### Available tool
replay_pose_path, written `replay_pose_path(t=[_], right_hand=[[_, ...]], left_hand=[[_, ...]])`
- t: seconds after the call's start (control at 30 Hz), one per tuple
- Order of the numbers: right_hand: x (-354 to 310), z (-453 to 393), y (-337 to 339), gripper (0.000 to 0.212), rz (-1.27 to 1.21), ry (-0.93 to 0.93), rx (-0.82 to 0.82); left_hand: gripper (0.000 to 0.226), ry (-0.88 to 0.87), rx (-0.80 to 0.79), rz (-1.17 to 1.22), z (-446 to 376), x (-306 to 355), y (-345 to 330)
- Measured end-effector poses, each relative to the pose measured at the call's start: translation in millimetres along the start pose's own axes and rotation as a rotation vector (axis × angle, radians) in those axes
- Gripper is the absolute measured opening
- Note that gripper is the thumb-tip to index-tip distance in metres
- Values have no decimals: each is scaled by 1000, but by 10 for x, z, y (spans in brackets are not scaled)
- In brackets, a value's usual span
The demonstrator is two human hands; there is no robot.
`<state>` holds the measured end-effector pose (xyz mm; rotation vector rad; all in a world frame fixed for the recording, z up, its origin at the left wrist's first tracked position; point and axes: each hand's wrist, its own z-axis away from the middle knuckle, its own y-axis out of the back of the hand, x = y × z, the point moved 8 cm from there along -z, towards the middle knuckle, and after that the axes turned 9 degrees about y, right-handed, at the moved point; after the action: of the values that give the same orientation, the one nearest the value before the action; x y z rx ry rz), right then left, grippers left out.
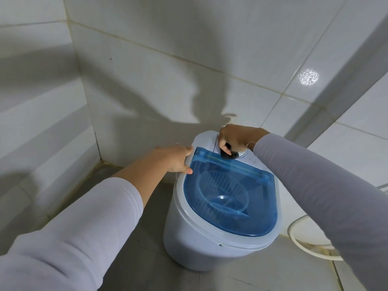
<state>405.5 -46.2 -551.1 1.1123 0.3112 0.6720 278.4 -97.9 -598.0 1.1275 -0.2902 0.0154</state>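
Washing machine [189,234] is set on the grey floor [147,238], close to the corner of a white tiled wall [42,101]. It is small, white and round.

At the far left, the left arm is covered by a white sleeve [84,227] that ends partway along the forearm. The left hand [176,157] is laid against the left rim of the washing machine, just beside the back corner of the blue lid [258,217]. Its thumb and one finger are seen straight and touching the rim. The other fingers are hidden. Nothing is gripped by this hand.

The blue lid is shut flat on top. A ribbed tub [222,192] can be seen through it.

Behind the lid, on the white back part of the top, a black knob [230,155] is found. The black knob is gripped by the right hand [237,138], with the fingers curled down round it. The two hands are apart, one at each end of the lid's back edge.

The right arm is covered by a pale grey sleeve [315,175]. At the far right, a white hose [298,240] is curled on the floor, near the washing machine.
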Motion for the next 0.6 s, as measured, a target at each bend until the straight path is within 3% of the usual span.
replay_pose_path(t=[0.17, 0.23, 0.4, 0.6], right_hand=[[493, 414, 392, 43, -382, -241, 437], [677, 594, 434, 47, -434, -302, 520], [861, 668, 251, 51, -485, -352, 530], [822, 361, 70, 52, -373, -245, 450]], left_hand=[[76, -3, -2, -49, -53, 7, -10], [76, -15, -37, -62, -70, 71, 12], [72, -81, 13, -115, -241, 322, 181], [81, -106, -45, -265, -414, 369, 111]])
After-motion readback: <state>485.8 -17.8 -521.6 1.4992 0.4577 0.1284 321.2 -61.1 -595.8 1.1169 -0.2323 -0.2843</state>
